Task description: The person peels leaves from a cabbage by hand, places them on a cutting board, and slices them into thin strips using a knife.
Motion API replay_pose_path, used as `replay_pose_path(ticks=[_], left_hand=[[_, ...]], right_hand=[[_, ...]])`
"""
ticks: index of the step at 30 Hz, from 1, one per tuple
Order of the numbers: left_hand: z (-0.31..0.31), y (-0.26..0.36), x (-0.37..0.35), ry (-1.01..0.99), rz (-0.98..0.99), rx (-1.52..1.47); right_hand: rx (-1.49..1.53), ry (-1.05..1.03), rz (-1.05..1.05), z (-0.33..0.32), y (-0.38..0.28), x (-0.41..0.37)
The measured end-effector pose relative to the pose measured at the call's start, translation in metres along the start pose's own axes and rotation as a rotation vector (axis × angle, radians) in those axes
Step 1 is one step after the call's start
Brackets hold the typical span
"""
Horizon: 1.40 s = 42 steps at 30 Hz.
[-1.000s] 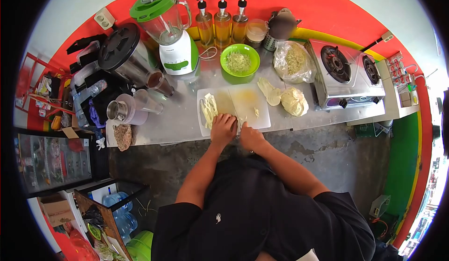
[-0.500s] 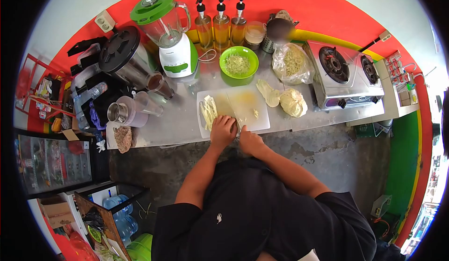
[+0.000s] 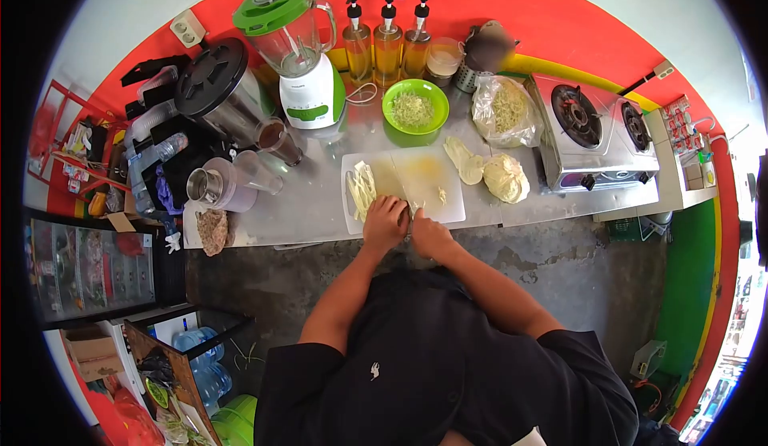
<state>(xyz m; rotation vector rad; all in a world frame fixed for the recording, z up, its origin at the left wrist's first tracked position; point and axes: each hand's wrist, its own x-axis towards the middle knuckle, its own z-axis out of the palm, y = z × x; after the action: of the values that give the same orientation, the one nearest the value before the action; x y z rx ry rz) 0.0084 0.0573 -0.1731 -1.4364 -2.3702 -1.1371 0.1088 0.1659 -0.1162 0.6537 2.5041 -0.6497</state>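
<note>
Pale cabbage strips [image 3: 362, 189] lie lengthwise on the left of a white cutting board [image 3: 453, 200]. My left hand [image 3: 386, 221] presses on their near end with its fingers curled. Just right of it, my right hand [image 3: 432, 235] is closed around the handle of a knife [image 3: 414, 207]. The blade points away from me over the board, and its outline is hard to make out. A few small cabbage shreds [image 3: 442, 196] sit at the board's right. Beyond the board stands a green bowl [image 3: 413, 130] of shredded cabbage. To the right are a cabbage head [image 3: 506, 178] and a loose leaf [image 3: 463, 160].
A plastic bag of shreds [image 3: 506, 110] rests beside the gas stove [image 3: 596, 138]. Along the back stand a blender [image 3: 308, 94] and pump bottles [image 3: 388, 50]. Cups and a steel container [image 3: 224, 90] occupy the left. The counter's front edge runs just before my wrists.
The whole view has shifted slightly, so the counter sits a little further right. Both hands keep nearly the same place on the board, left on the strips, right on the knife.
</note>
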Motion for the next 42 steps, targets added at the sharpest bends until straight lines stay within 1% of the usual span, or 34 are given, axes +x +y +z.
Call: replay_pose_path(ticks=[2,5,8,10,13,17,19,22,26,28,29,31,34,38,40,42], left_hand=[[-0.001,0.002,-0.002,-0.008,0.002,0.003],[-0.002,0.001,0.000,-0.017,-0.011,0.004],[0.001,-0.003,-0.002,-0.019,-0.009,-0.009],[0.001,-0.002,-0.001,0.001,0.000,-0.025],[0.000,0.002,0.001,0.040,0.003,-0.042],[0.002,-0.001,0.001,-0.005,-0.021,-0.030],[0.000,0.000,0.001,0.023,0.007,-0.047],[-0.001,-0.001,0.000,0.003,0.003,-0.057],[-0.001,-0.001,0.001,0.007,0.012,-0.052],[-0.001,-0.001,0.000,0.003,0.020,-0.024],[-0.001,-0.002,0.000,0.014,0.017,-0.023],[-0.001,-0.002,0.000,0.021,0.027,-0.053],[-0.002,-0.002,0.000,-0.004,0.002,-0.062],[-0.004,0.000,0.000,-0.005,0.010,-0.066],[-0.002,-0.001,0.000,0.017,0.017,-0.075],[-0.002,-0.003,0.001,0.031,0.018,-0.093]], right_hand=[[0.014,-0.024,-0.004,-0.002,0.000,0.000],[0.023,-0.001,-0.013,0.000,0.001,-0.004],[0.013,-0.001,0.029,0.007,-0.002,-0.009],[-0.011,0.045,0.007,0.010,-0.002,-0.004],[0.014,0.004,0.014,0.002,-0.002,0.007],[0.021,-0.024,-0.015,-0.002,-0.003,-0.009],[0.011,0.047,0.029,0.011,-0.003,-0.012],[0.072,0.021,0.032,0.009,-0.003,-0.002],[0.080,0.021,0.013,-0.004,-0.005,0.002],[0.099,-0.037,0.034,-0.004,-0.004,-0.004],[0.089,-0.034,0.029,-0.001,-0.005,-0.007],[0.058,0.008,0.082,0.008,-0.007,-0.010],[0.082,0.028,0.074,0.008,-0.009,-0.001],[0.046,0.040,0.051,-0.002,-0.008,-0.001],[0.045,-0.008,0.066,-0.003,-0.007,-0.006],[0.037,0.014,0.072,0.009,-0.006,-0.007]])
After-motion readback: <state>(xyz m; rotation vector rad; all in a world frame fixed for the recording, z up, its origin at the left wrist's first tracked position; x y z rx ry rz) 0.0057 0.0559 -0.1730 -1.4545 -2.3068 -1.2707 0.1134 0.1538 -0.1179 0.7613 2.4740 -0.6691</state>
